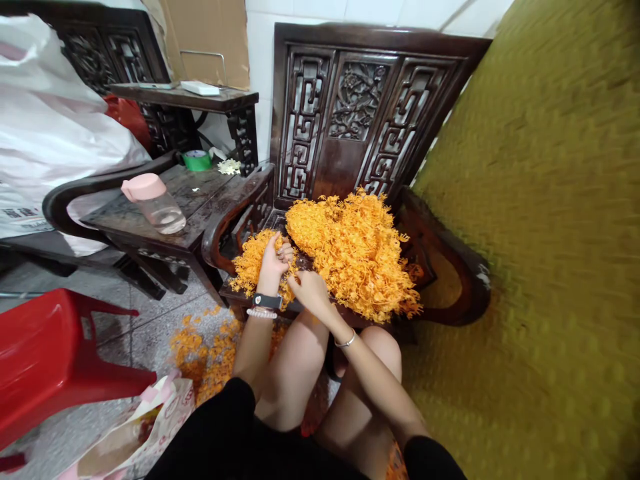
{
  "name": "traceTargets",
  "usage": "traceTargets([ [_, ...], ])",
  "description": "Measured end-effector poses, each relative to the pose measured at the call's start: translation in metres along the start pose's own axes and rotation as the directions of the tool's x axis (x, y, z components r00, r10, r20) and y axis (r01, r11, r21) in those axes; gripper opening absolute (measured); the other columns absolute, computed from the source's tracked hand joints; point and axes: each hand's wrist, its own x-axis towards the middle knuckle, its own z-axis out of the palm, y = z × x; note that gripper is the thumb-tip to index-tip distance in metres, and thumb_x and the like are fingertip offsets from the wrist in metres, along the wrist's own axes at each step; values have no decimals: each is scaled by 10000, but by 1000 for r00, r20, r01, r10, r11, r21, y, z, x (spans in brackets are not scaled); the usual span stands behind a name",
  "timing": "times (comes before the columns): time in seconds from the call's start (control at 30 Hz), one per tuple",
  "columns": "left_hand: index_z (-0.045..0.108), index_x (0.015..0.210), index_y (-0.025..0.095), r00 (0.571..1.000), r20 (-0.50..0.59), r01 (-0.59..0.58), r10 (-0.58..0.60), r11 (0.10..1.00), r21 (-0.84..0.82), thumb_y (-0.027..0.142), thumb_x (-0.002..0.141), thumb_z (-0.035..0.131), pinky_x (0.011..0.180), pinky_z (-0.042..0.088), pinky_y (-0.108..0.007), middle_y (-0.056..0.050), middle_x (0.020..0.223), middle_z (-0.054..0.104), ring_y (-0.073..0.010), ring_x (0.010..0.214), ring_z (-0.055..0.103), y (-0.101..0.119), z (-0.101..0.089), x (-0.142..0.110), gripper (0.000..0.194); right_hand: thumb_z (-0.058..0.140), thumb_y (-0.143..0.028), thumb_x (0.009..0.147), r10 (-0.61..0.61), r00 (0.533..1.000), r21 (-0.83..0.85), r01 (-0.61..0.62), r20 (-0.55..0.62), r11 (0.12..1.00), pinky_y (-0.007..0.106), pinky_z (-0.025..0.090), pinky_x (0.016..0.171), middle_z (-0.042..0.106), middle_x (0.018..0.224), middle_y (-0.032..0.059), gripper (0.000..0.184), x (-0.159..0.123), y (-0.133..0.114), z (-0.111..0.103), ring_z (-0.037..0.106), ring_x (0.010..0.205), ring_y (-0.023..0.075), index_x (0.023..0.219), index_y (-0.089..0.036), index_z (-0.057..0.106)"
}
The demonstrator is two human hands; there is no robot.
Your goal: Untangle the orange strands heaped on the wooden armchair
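My left hand (277, 259) is over a small heap of orange, branching plastic-looking pieces (250, 260), its fingers curled in and closed. Close beside it on the right, my right hand (310, 293) has its fingers pinched together, tips pointing toward the left hand. Whatever lies between the fingertips of either hand is too small to make out against the orange. A much larger pile of the same frilly orange pieces (363, 257) covers most of the dark wooden chair seat, just beyond my right hand.
The chair's carved back (335, 157) rises behind the pile. On the side table (193, 190) stand a pink-lidded bottle (163, 210) and green tape (197, 160). A red stool (45, 360) and a bag (133, 433) are at left. Orange bits (213, 353) litter the floor. A woven yellow-green surface (530, 220) fills the right.
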Motion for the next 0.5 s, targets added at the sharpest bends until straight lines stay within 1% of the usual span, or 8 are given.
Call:
traceTargets([
  [0.1,308,569,190,997,-48,63,-63,998,-2,279,899,521,341,148,-183,91,449,142,-41,355,138,3,-6,21,403,455,-312,826,-13,999,81,10,39,997,258,274,528,609,583,59,330,3,4,6,544,584,164,529,-182,515],
  [0.17,282,553,191,992,-74,102,-101,995,9,240,923,481,347,162,-190,82,448,157,-45,364,147,5,-9,34,423,441,-327,830,-8,998,158,-2,60,987,248,241,499,517,492,12,374,6,8,9,472,515,130,484,-186,452],
  [0.23,370,582,164,987,-91,135,-132,990,25,241,937,465,357,203,-175,78,470,252,-37,377,199,8,-8,44,375,408,-349,841,0,997,248,-19,75,969,235,230,480,439,445,-19,404,9,11,12,417,476,108,470,-190,406],
  [0.3,458,655,132,983,-100,156,-151,987,42,263,934,486,367,240,-158,79,510,334,-26,390,246,12,-4,52,310,377,-365,849,8,997,337,-34,78,941,223,238,472,408,431,-32,417,10,14,14,396,457,100,468,-193,384],
  [0.33,460,653,125,983,-100,160,-155,986,50,251,933,489,367,240,-153,80,510,338,-22,388,247,15,-1,55,309,369,-369,849,10,997,377,-37,75,925,220,246,472,406,429,-34,419,11,14,14,393,452,97,468,-195,375],
  [0.43,314,527,153,984,-92,159,-152,985,68,121,948,401,352,179,-164,82,442,216,-24,358,172,23,13,63,431,368,-384,844,12,999,477,-36,53,878,220,258,477,370,411,-41,426,12,16,12,362,434,92,459,-205,329],
  [0.47,284,515,160,985,-90,155,-149,985,74,96,947,381,350,166,-170,83,434,189,-26,353,155,25,17,66,447,370,-394,842,14,999,503,-34,44,864,222,256,478,347,404,-44,430,12,17,10,348,431,91,459,-209,311],
  [0.5,299,519,157,986,-89,150,-143,985,82,96,947,383,350,170,-170,84,435,199,-26,352,159,27,22,69,440,372,-405,841,17,999,526,-33,35,850,225,250,476,322,399,-47,433,13,17,9,332,428,90,460,-213,295],
])
